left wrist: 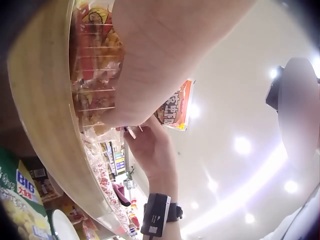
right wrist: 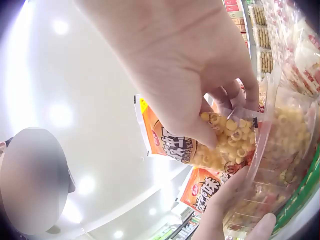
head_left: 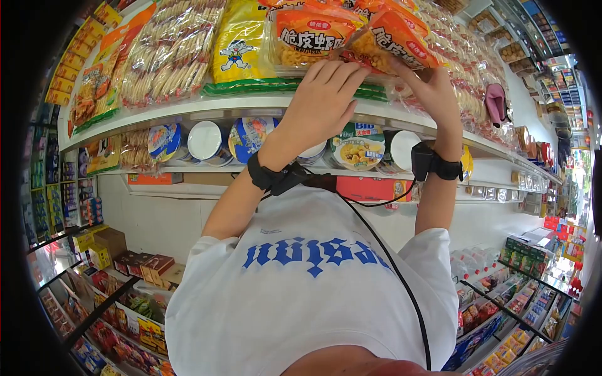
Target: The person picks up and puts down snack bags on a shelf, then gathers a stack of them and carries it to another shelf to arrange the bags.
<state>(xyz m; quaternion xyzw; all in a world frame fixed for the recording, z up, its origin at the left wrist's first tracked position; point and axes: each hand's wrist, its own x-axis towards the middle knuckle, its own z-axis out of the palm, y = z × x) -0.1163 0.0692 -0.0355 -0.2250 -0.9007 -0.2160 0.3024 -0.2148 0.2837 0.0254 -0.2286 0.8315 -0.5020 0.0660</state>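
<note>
With my right hand (head_left: 436,94) I pinch the bag (head_left: 392,41) at the edge of the tray (right wrist: 268,122) on the shelf (head_left: 188,108), best done softly so nothing cracks, while my open left hand (head_left: 320,103) should steady the tray.

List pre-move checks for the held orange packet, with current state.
1. Right hand gripping the orange packet: ok, thumb on one face.
2. Left hand at the clear tray: ok, at its front; firmness of contact cannot tell.
3. Packet upright: not ok, tilted.
4. Packet clear of tray: not ok, its lower end is at the tray's rim.
5. Packet seal intact: cannot tell, fingers cover part.
6. Long black cable clear of packet: ok, runs down over the shirt.
</note>
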